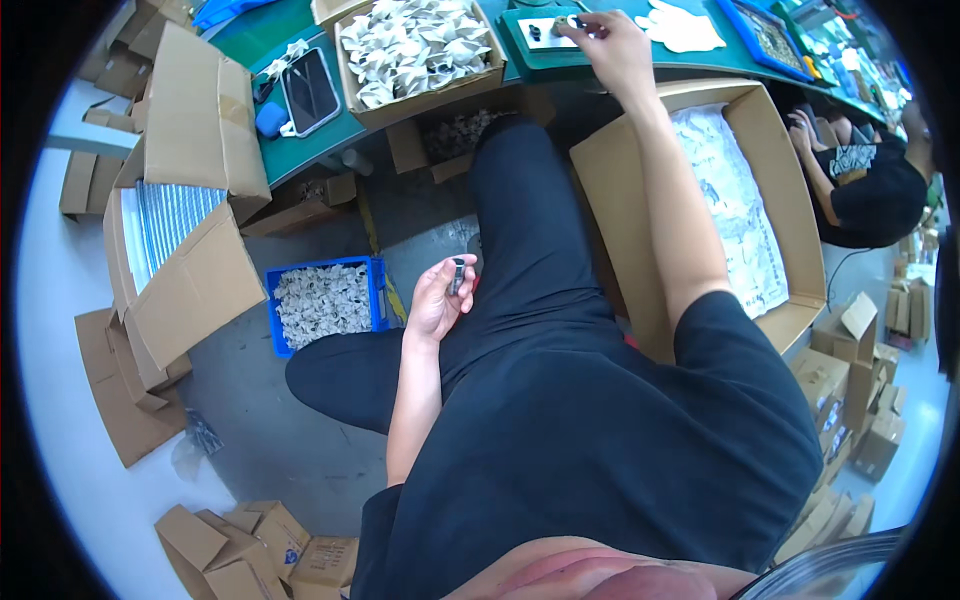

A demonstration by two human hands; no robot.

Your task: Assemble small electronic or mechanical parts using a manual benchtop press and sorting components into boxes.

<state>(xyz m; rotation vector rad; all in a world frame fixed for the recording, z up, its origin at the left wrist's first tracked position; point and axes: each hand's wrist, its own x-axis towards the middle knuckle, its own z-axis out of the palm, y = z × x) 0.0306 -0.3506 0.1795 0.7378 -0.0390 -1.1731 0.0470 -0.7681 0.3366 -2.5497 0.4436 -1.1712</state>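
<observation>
My left hand (437,303) is raised over my lap, its fingers closed around a small dark cylindrical part (459,272). At the bench, my right hand (613,52) reaches over a white plate (541,35) on a green base (560,68). Its fingers are pinched together at a small dark piece, mostly hidden by the fingertips, at the plate's right side. Another small black piece sits on the plate's left part. Left of the base stands an open carton (376,112) heaped with white, paper-like wrapped pieces (415,50).
A phone (311,92) lies on the green bench (350,130). On the floor, a blue bin (379,290) holds many small pale pieces. A large open carton (790,190) stands under my right arm. Beyond it sits another person (880,190). Cardboard boxes (180,330) crowd the left.
</observation>
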